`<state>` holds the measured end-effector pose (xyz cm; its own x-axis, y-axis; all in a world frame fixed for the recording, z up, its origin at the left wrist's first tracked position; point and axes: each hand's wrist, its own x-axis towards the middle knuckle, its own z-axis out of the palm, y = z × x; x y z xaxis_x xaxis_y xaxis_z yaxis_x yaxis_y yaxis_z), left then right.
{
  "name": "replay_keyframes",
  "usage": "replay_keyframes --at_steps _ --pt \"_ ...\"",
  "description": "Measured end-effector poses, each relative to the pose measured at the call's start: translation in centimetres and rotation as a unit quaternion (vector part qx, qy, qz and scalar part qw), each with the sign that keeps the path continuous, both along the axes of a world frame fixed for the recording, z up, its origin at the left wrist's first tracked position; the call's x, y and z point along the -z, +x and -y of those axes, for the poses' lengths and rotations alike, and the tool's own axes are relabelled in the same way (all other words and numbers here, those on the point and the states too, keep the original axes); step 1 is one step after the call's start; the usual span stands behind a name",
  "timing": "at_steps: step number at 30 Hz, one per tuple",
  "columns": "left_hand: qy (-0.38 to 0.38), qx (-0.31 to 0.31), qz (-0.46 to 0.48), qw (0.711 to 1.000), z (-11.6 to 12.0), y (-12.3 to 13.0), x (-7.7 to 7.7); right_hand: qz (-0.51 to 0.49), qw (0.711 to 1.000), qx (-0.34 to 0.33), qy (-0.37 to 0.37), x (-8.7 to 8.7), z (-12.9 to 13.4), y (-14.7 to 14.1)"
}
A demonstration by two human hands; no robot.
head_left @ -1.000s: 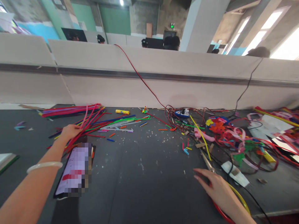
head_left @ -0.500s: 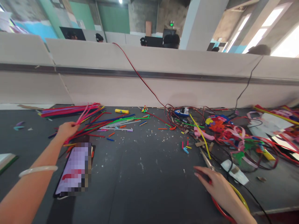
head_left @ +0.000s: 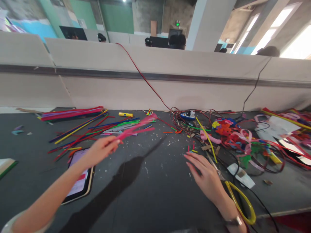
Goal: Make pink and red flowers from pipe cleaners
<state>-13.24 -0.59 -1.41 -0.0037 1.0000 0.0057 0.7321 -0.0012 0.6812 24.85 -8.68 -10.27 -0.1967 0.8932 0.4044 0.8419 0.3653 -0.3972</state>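
My left hand point(head_left: 102, 151) pinches a few pink pipe cleaners point(head_left: 136, 128), which stick out to the right over the dark table. Below it lies a tablet point(head_left: 79, 176), its screen partly covered by my forearm. Loose pipe cleaners point(head_left: 85, 132) in several colours are spread beyond that hand. My right hand point(head_left: 205, 171) rests low with fingers apart, holding nothing. Its nearest neighbours are metal scissors point(head_left: 213, 165), partly hidden by the hand, and a yellow pipe-cleaner loop point(head_left: 240, 203) lower right.
A bundle of pipe cleaners point(head_left: 71, 114) and a yellow glue stick point(head_left: 125, 114) lie at the back. Tangled red wires point(head_left: 184, 124) and craft flowers point(head_left: 224, 127) crowd the right side. A low partition point(head_left: 155, 64) rises behind the table, with people beyond it.
My left hand has swung right and lifted away from the pile, carrying the pink pipe cleaners, and now uncovers the tablet. My right hand has shifted up and left, off the yellow loop.
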Motion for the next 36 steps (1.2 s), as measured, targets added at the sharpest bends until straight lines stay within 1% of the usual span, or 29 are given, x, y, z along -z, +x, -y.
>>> replay_keyframes --at_steps 1,2,3,4,6,9,11,13,17,21,24,26,27,29,30,31,32,34,36 --pt "-0.028 0.036 0.019 0.999 1.0 1.4 0.5 -0.006 1.0 -0.015 0.023 -0.5 -0.6 -1.0" --pt "-0.087 0.096 0.071 0.989 1.9 2.5 1.1 -0.011 0.999 -0.028 0.046 -1.0 -1.2 -2.0" --pt "-0.134 0.144 0.116 0.974 2.7 3.5 1.6 -0.011 0.997 -0.042 0.062 -1.4 -1.7 -2.8" --pt "-0.164 0.177 0.151 0.959 3.3 4.1 2.0 -0.013 0.996 -0.054 0.076 -1.9 -2.2 -3.6" --pt "-0.196 0.198 0.191 0.941 4.2 4.9 2.7 -0.026 0.992 -0.071 0.104 -2.6 -3.0 -4.7" --pt "-0.214 0.194 0.221 0.931 5.0 5.1 3.4 -0.078 0.985 -0.061 0.139 -2.9 -3.8 -5.2" --pt "-0.222 0.182 0.23 0.93 5.4 5.1 3.7 -0.099 0.984 -0.045 0.14 -2.8 -4.4 -5.0" --pt "-0.23 0.166 0.235 0.93 5.7 5.1 4.0 -0.079 0.988 -0.058 0.118 -2.4 -5.0 -4.7" --pt "-0.244 0.153 0.251 0.924 6.1 5.1 4.3 -0.013 0.99 -0.125 0.057 -1.6 -6.2 -4.2" --pt "-0.24 0.135 0.254 0.927 6.4 5.0 4.7 0.019 0.989 -0.143 0.028 -1.1 -6.7 -4.3" --pt "-0.232 0.127 0.253 0.93 6.6 4.8 4.9 0.033 0.986 -0.166 -0.01 -1.1 -6.6 -4.4" --pt "-0.214 0.127 0.235 0.94 6.4 4.4 5.1 0.015 0.983 -0.176 -0.049 -1.5 -6.3 -4.5" --pt "-0.194 0.125 0.209 0.95 6.2 4.1 5.2 0.002 0.981 -0.18 -0.075 -1.8 -6.2 -4.5" --pt "-0.127 0.102 0.1 0.981 5.5 3.2 5.5 -0.029 0.973 -0.183 -0.14 -2.5 -5.9 -4.3" --pt "-0.091 0.081 0.026 0.992 5.0 2.6 5.7 -0.041 0.966 -0.184 -0.176 -2.8 -5.8 -4.0" --pt "-0.055 0.045 -0.062 0.996 4.5 2.1 6.0 -0.052 0.958 -0.185 -0.215 -3.1 -5.7 -3.7" --pt "-0.044 0.024 -0.096 0.994 4.0 1.5 6.3 -0.061 0.948 -0.187 -0.251 -3.4 -5.7 -3.3" --pt "-0.033 -0.01 -0.137 0.99 3.3 0.8 6.7 -0.076 0.927 -0.197 -0.31 -3.6 -5.8 -2.2" --pt "-0.021 -0.037 -0.163 0.986 3.0 0.8 6.5 -0.088 0.909 -0.214 -0.346 -3.4 -6.0 -1.3"
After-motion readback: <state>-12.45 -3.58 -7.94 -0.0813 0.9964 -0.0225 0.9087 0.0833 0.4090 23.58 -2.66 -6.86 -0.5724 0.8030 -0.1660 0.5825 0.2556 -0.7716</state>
